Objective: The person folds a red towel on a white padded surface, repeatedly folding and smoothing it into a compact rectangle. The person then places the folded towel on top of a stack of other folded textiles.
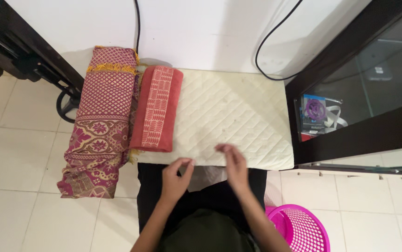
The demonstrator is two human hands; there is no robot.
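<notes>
Both hands are held at the near edge of the cream quilted pad (229,112), left hand (175,179) and right hand (233,165) with fingers loosely curled, empty (the folded red towel (156,109) lies just beyond the left fingertips, laid flat for stacking).

Blue pkg w/ purple disc (315,113), flat, behind glass cabinet door (373,79) at right, red edge below

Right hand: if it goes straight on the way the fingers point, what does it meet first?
The right hand points up-left over the cream quilted pad. Likely first contact is the pad's bare surface itself; further along that line lies the folded orange towel. Hand height above the pad is unclear.
</notes>
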